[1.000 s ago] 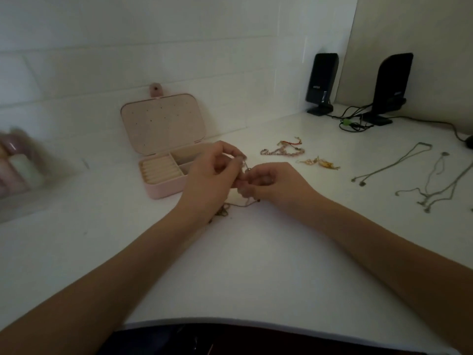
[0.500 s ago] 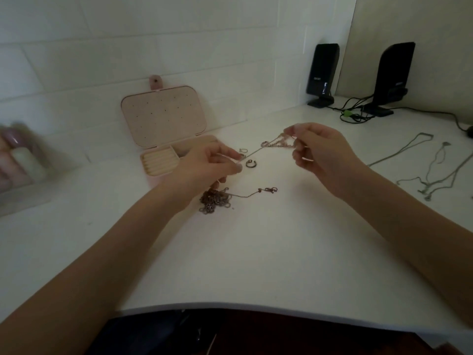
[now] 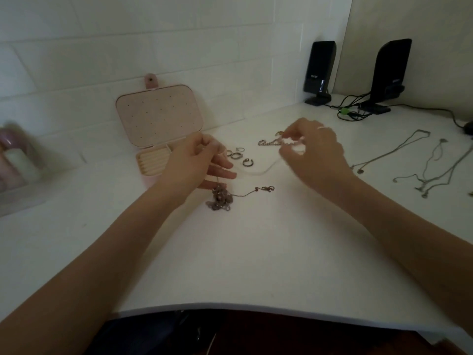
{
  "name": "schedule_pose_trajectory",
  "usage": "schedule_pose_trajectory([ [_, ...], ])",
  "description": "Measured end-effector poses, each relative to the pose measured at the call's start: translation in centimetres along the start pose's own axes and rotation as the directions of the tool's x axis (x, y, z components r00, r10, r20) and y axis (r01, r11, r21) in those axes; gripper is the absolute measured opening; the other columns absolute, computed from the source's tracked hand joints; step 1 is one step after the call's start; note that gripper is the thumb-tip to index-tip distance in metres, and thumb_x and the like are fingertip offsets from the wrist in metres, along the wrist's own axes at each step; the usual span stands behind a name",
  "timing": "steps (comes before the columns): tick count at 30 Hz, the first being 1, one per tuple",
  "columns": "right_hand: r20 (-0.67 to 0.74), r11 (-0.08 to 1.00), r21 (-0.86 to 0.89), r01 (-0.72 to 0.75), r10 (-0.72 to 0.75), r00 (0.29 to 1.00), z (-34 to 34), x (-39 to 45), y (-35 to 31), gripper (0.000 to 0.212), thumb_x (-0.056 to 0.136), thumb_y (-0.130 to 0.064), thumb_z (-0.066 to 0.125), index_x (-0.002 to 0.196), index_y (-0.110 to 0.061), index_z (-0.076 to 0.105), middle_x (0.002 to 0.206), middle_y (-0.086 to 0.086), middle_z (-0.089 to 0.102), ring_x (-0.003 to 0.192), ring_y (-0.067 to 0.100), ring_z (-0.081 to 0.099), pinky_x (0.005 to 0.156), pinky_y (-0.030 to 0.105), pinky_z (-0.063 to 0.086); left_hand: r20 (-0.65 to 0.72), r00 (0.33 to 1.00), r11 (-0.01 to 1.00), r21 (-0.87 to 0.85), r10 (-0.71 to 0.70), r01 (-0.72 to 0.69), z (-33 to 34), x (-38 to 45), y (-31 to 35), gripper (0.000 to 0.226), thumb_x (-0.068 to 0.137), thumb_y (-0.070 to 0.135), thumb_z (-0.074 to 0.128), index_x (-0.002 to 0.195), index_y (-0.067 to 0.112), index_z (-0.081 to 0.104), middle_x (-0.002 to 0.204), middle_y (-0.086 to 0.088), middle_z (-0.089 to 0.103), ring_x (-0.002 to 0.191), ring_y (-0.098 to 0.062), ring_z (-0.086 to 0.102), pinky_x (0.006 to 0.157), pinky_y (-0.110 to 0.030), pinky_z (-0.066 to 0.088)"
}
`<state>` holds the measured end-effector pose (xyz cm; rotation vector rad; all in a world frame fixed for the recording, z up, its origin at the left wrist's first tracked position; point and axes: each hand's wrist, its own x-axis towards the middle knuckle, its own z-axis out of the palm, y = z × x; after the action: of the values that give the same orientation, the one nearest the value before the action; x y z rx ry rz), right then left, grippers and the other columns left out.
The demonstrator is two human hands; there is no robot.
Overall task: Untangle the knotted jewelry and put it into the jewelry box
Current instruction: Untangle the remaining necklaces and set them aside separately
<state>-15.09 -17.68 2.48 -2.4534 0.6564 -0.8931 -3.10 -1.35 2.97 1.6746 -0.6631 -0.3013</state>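
With the jewelry box [image 3: 158, 119] seemingly empty, both hands, left hand [image 3: 197, 160] and right hand [image 3: 313, 152], pinch a thin chain [image 3: 258, 172]; a tangled clump [image 3: 219, 199] waits on the table [image 3: 256, 252].

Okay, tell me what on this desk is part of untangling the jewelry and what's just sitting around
Job: tangled chain; jewelry box, open; rings; loose necklaces; left hand; right hand.

Lying about: two black speakers, cables.
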Motion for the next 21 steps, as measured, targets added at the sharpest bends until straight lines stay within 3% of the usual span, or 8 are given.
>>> schedule_pose_trajectory([
  [2, 0.048, 0.977, -0.008, 0.214, -0.213, 0.976, 0.6, -1.3, -1.3, 0.014, 0.086, -0.035, 0.061, 0.094, -0.023, 0.061, 0.095, -0.008, 0.054, 0.096, 0.015, 0.049, 0.087, 0.04, 0.04, 0.038, 0.997, 0.996, -0.055, -0.071, 0.073, 0.1, 0.0, 0.1, 0.019, 0.103, 0.02, 0.04, 0.099, 0.013, 0.057, 0.071, 0.0, 0.071, 0.065, -0.014, 0.072, 0.05, -0.027, 0.055],
  [4, 0.184, 0.947, 0.117, 0.299, -0.316, 0.931, 1.3, -2.6, -3.0, 0.019, 0.08, -0.047, 0.065, 0.082, -0.028, 0.063, 0.085, -0.012, 0.057, 0.087, 0.009, 0.05, 0.085, 0.04, 0.042, 0.06, 0.993, 0.992, -0.07, -0.105, 0.109, 0.2, 0.0, 0.0, 0.021, 0.103, 0.02, 0.041, 0.109, 0.008, 0.056, 0.078, -0.003, 0.071, 0.067, -0.013, 0.072, 0.052, -0.032, 0.059],
  [7, 0.369, 0.962, 0.118, 0.247, -0.273, 0.888, 2.6, -3.6, -4.4, 0.027, 0.075, -0.055, 0.071, 0.088, -0.037, 0.055, 0.076, -0.02, 0.05, 0.084, 0.005, 0.044, 0.086, 0.035, 0.038, 0.035, 0.994, 0.994, -0.034, -0.099, 0.101, 0.6, 0.0, -0.3, 0.016, 0.101, 0.02, 0.045, 0.093, 0.01, 0.054, 0.069, 0.001, 0.069, 0.059, -0.009, 0.068, 0.042, -0.024, 0.051],
  [13, 0.32, 0.968, 0.116, 0.224, -0.25, 0.914, 4.5, -3.4, -3.9, 0.022, 0.078, -0.036, 0.071, 0.079, -0.029, 0.051, 0.078, -0.012, 0.056, 0.074, 0.009, 0.048, 0.074, 0.031, 0.04, 0.011, 0.999, 0.998, -0.032, -0.053, 0.054, 1.2, 0.2, -0.7, 0.019, 0.099, 0.015, 0.049, 0.081, 0.012, 0.053, 0.058, 0.003, 0.064, 0.054, -0.013, 0.064, 0.05, -0.027, 0.055],
  [15, 0.323, 0.962, 0.222, 0.16, -0.227, 0.919, 4.6, -3.3, -3.7, 0.019, 0.078, -0.026, 0.073, 0.077, -0.028, 0.054, 0.071, -0.014, 0.055, 0.064, 0.004, 0.048, 0.066, 0.022, 0.039, -0.039, 0.999, 1.0, -0.004, -0.012, 0.012, 1.3, 0.0, -0.7, 0.013, 0.097, 0.014, 0.052, 0.083, 0.015, 0.051, 0.065, 0.0, 0.065, 0.059, -0.012, 0.066, 0.053, -0.027, 0.057],
  [17, 0.304, 0.929, 0.366, 0.055, -0.176, 0.936, 4.1, -2.9, -3.4, 0.016, 0.079, -0.017, 0.074, 0.076, -0.023, 0.059, 0.069, -0.012, 0.059, 0.061, 0.002, 0.051, 0.06, 0.014, 0.04, -0.129, 0.981, 0.978, 0.171, 0.145, -0.122, 1.1, 0.0, -1.0, 0.012, 0.093, 0.015, 0.057, 0.094, 0.019, 0.046, 0.077, 0.0, 0.065, 0.069, -0.011, 0.066, 0.06, -0.024, 0.056],
  [19, 0.303, 0.884, 0.464, -0.047, -0.109, 0.947, 3.5, -2.3, -3.1, 0.01, 0.081, -0.014, 0.074, 0.079, -0.015, 0.064, 0.073, -0.002, 0.067, 0.062, 0.003, 0.055, 0.061, 0.015, 0.044, -0.165, 0.94, 0.913, 0.335, 0.298, -0.231, 0.6, 0.1, -1.0, 0.022, 0.089, 0.017, 0.062, 0.101, 0.02, 0.044, 0.081, 0.007, 0.061, 0.073, -0.004, 0.06, 0.063, -0.015, 0.05],
  [21, 0.328, 0.806, 0.573, -0.15, -0.058, 0.943, 3.0, -1.9, -2.9, 0.008, 0.083, -0.011, 0.072, 0.085, -0.008, 0.065, 0.078, 0.008, 0.07, 0.066, 0.007, 0.058, 0.063, 0.018, 0.047, -0.08, 0.958, 0.94, 0.233, 0.275, -0.25, 0.5, 0.1, -0.6, 0.012, 0.088, 0.013, 0.064, 0.093, 0.017, 0.053, 0.081, 0.004, 0.063, 0.075, -0.009, 0.061, 0.072, -0.023, 0.053],
])
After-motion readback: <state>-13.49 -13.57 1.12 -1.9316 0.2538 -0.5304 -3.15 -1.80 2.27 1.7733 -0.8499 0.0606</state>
